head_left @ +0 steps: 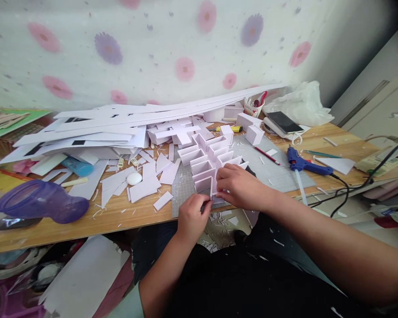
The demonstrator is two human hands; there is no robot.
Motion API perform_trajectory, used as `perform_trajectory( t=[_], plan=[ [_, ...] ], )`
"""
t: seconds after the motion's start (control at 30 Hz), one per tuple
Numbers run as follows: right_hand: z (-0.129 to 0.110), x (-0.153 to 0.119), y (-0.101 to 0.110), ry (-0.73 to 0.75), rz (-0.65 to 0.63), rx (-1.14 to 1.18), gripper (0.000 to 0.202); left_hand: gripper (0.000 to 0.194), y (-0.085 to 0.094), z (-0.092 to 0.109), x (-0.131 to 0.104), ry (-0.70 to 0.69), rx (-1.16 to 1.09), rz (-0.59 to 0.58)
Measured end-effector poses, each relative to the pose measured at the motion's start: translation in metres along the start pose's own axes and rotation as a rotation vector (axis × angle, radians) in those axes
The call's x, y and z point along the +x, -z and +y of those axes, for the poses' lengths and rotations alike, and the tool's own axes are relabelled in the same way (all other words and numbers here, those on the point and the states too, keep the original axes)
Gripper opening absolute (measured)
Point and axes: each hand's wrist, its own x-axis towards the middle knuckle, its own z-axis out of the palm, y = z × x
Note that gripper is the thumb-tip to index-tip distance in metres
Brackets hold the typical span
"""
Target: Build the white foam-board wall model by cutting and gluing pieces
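Note:
A white foam-board model (204,160) with many upright walls stands on the grey cutting mat (179,194) near the table's front edge. At the model's near corner, my left hand (193,217) is closed, its thumb and index finger pinching the bottom edge of a wall panel. My right hand (237,184) bends over the model's near right side, fingers curled against an upright wall. The palm side of the right hand is hidden, and its fingertips are partly behind the panel.
White scraps (146,179) lie left of the mat. A blue glue gun (307,163), a red pencil (267,156) and a phone (285,122) are on the right. Large white sheets (119,121) are stacked behind; a purple container (43,201) lies at left.

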Motion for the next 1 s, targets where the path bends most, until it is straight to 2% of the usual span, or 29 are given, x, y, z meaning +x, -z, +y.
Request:
perform_trajectory(
  t=[0.37,0.53,0.7,1.0],
  plan=[
    [0.0000,-0.0049,-0.0060,0.068,0.043,-0.014,0.020,0.009,0.0001,0.0001,-0.0003,0.003,0.011,0.003],
    [0.0005,-0.0045,-0.0069,0.093,0.024,-0.001,0.021,0.010,-0.0009,-0.0017,-0.0007,-0.006,0.012,0.008],
    [-0.0001,-0.0036,-0.0077,0.071,0.016,0.019,0.019,0.009,-0.0006,-0.0018,-0.0001,-0.013,0.006,0.002],
    [-0.0013,-0.0078,-0.0110,0.047,0.081,0.079,0.020,0.005,-0.0002,-0.0031,-0.0011,-0.023,0.016,-0.012]
  ],
)
